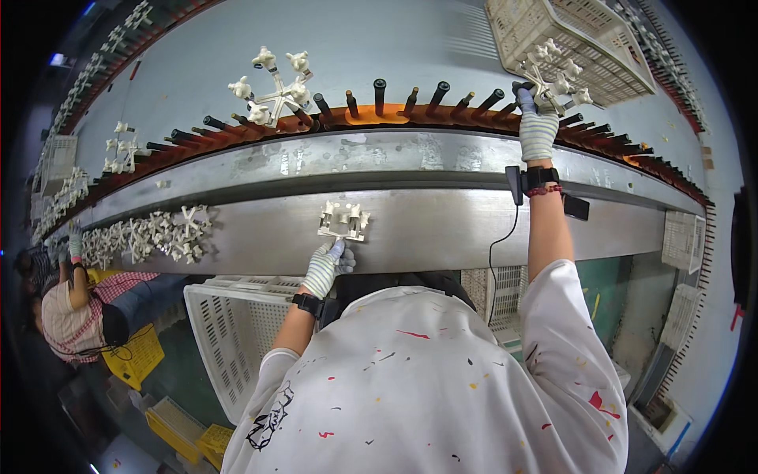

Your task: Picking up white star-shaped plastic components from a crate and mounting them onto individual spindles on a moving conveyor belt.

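Note:
My left hand (332, 263), in a striped glove, is closed on the near edge of a white plastic frame piece (343, 222) with several knobs, over the metal ledge. Stretched far forward, my right hand (538, 130), gloved too, grips a branched white plastic piece (557, 79) with knobbed arm ends, at the row of pegs. Its fingertips are partly hidden. To the left, a similar branched white piece (276, 96) stands on the pegs, apart from both hands.
Dark upright pegs (380, 96) line an orange-lit slot behind a metal rail (379, 154). A pile of white pieces (150, 237) lies on the ledge at left, near another person (87, 312). White crates stand at the far right (624, 47) and below left (217, 340). A black cable (491, 268) hangs from my right wrist.

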Motion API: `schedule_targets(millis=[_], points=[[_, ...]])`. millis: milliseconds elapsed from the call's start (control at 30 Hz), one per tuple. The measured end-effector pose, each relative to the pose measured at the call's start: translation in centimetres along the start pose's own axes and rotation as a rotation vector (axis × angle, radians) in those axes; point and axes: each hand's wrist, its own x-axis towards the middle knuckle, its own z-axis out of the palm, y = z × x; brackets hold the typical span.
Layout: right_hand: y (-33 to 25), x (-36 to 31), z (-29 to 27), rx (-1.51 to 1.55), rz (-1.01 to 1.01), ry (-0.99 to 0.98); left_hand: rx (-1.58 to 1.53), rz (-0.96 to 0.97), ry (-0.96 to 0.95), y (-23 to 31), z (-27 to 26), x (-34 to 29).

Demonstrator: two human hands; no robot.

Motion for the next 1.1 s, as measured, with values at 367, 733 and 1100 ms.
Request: schedule_targets(millis=[367, 733, 1100], points=[[-1.5, -8.9, 3.2, -0.017, 0.143, -0.134, -0.047, 0.075, -0.056, 3.4, 6.3, -3.0], [-5.4, -17.9, -2.7, 0.511, 0.836, -0.702, 1.538, 0.856, 0.020, 4.4, 21.0, 2.2], [-0.1, 3.3, -18.6, 0.432, 0.160, 0.112, 1.439, 0.605, -0.160, 1.4, 16.3, 1.6]])
